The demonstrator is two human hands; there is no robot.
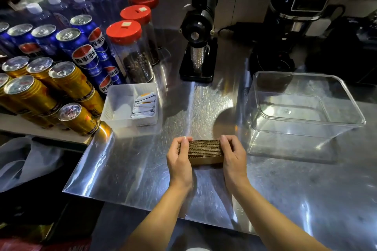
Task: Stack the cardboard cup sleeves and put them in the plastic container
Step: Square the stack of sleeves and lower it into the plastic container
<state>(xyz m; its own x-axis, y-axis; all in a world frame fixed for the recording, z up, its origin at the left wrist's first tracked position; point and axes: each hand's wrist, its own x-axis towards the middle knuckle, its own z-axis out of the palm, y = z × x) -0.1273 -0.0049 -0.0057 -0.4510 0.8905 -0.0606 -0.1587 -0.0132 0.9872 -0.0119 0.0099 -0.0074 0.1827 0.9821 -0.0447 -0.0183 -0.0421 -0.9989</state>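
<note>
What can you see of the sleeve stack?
The sleeve stack is a tight bundle of flattened brown corrugated cardboard sleeves, edges up and roughly aligned. It stands on the steel counter, pressed between the left hand and right hand, fingers curled over its ends. The clear container sits apart to its right, empty.

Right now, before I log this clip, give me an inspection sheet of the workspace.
Surface: steel counter, shiny, bare around the hands.
Job's things: stack of cardboard sleeves on the counter; clear plastic container to its right, empty.
Clutter: white tray with sachets, soda cans, red-lidded jars, water bottles.
Hands: left hand and right hand press the stack's ends, fingers curled over the top.
Cables: dark cord behind the grinder.
Surroundings: coffee machine at back.
</note>
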